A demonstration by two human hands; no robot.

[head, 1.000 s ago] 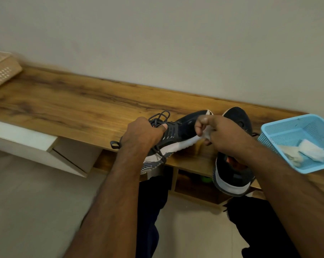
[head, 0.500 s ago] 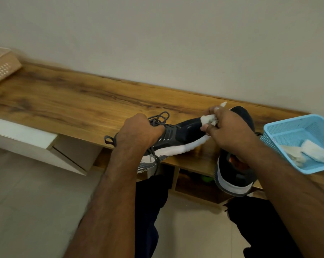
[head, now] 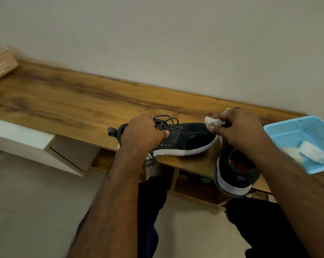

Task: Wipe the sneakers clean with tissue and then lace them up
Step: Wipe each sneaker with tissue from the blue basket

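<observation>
Our left hand (head: 141, 134) gripped the sneaker (head: 187, 139); our right hand (head: 237, 131), pinching tissue (head: 212, 121), had moved to its toe, two o'clock — wiping continued.

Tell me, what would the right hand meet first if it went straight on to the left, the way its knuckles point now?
Probably the toe of the laced sneaker: the right hand holds the tissue wad right above it, though depth is unclear.
</observation>
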